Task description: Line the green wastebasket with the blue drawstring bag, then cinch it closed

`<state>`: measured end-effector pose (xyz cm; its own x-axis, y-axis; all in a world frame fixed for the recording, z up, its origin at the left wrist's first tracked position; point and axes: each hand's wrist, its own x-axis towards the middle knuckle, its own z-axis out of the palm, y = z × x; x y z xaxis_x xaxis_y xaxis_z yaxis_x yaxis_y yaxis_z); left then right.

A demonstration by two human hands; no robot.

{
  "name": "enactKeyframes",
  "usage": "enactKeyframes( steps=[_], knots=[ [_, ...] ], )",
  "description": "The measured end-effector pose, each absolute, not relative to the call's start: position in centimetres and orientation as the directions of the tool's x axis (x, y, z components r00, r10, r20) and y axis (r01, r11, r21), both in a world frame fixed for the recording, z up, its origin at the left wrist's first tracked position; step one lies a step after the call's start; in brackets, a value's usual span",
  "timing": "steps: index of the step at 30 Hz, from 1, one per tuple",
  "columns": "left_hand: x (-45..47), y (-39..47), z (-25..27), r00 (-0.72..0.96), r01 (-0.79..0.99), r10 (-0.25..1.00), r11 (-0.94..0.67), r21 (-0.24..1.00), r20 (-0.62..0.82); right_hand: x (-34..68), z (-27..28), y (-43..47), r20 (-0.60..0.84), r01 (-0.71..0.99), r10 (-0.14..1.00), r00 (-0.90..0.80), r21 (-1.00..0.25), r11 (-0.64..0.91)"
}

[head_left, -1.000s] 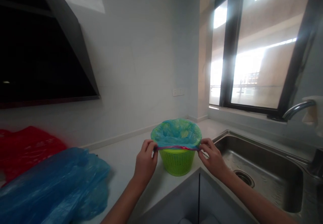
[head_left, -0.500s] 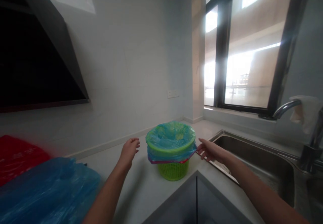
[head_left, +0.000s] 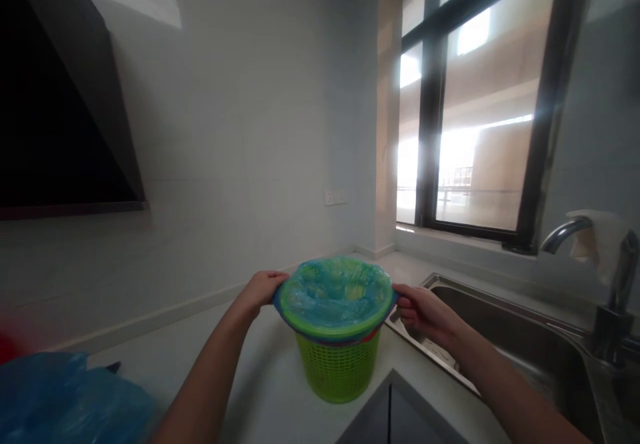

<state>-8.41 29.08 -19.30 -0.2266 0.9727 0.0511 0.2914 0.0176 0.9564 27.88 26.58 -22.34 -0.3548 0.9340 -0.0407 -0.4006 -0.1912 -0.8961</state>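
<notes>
A small green mesh basket stands on the white counter near its inner corner. A blue plastic bag lines it, and the bag's edge is folded down over the rim. My left hand grips the rim and bag edge on the left side. On the right side of the rim, my right hand holds the same edge. Both arms reach in from the bottom of the view.
A steel sink with a curved tap lies to the right of the basket. A loose blue plastic bag lies at the lower left. A dark range hood hangs at upper left; a window is behind the sink.
One second ago both hands stretched the bag's edge at the front of the basket. My left hand then came off and has returned to the rim. The view has shifted right.
</notes>
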Motion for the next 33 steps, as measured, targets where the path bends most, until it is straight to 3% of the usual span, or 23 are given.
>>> enactKeyframes(
  steps=[3, 5, 7, 9, 12, 16, 21, 23, 26, 28, 30, 33],
  knots=[
    [-7.9, 28.8, -18.6, -0.334, 0.236, 0.929, -0.083, 0.968, 0.161, 27.0, -20.7, 26.7, 0.034, -0.08, 0.975, -0.22, -0.997, 0.017],
    [-7.5, 28.4, -18.2, -0.329, 0.259, 0.924, -0.112, 0.959, 0.197, 26.5, -19.3, 27.1, 0.086, 0.243, 0.985, -0.149, -0.963, 0.12],
    [-7.2, 28.0, -17.9, -0.27, 0.327, 0.932, -0.15, 0.933, 0.244, 26.0, -17.8, 27.6, 0.148, 0.567, 0.981, -0.122, -0.801, 0.191],
    [-6.8, 27.5, -17.7, -0.195, 0.448, 0.932, -0.192, 0.873, 0.305, 25.4, -16.4, 28.2, 0.204, 0.813, 0.97, -0.13, -0.539, 0.222],
    [-5.9, 26.0, -17.4, -0.114, 0.695, 0.915, -0.204, 0.69, 0.386, 24.3, -15.2, 29.1, 0.233, 0.938, 0.964, -0.13, -0.286, 0.196],
    [-4.2, 23.2, -17.0, -0.059, 0.868, 0.89, -0.178, 0.463, 0.453, 22.8, -15.3, 30.3, 0.268, 0.955, 0.957, -0.107, -0.239, 0.174],
    [-3.4, 20.6, -15.9, 0.008, 0.876, 0.906, -0.211, 0.435, 0.422, 22.7, -16.3, 31.6, 0.374, 0.922, 0.912, -0.169, -0.267, 0.28],
    [-3.9, 20.8, -15.3, -0.069, 0.877, 0.898, -0.153, 0.455, 0.434, 23.4, -16.9, 31.9, 0.487, 0.856, 0.865, -0.123, -0.389, 0.34],
    [-5.7, 22.7, -15.2, -0.235, 0.869, 0.822, -0.061, 0.491, 0.519, 25.2, -18.4, 31.6, 0.612, 0.617, 0.784, 0.107, -0.659, 0.43],
    [-7.2, 24.7, -16.0, -0.313, 0.8, 0.809, -0.058, 0.597, 0.498, 26.4, -19.9, 30.9, 0.516, 0.424, 0.828, 0.218, -0.814, 0.396],
    [-8.5, 26.7, -17.3, -0.363, 0.593, 0.879, -0.036, 0.805, 0.307, 27.4, -21.5, 29.6, 0.314, 0.239, 0.921, 0.229, -0.936, 0.259],
    [-9.4, 28.5, -19.5, -0.237, 0.423, 0.969, 0.033, 0.906, 0.075, 27.9, -23.7, 27.2, 0.003, 0.038, 0.997, 0.072, -0.999, 0.0]
  ],
)
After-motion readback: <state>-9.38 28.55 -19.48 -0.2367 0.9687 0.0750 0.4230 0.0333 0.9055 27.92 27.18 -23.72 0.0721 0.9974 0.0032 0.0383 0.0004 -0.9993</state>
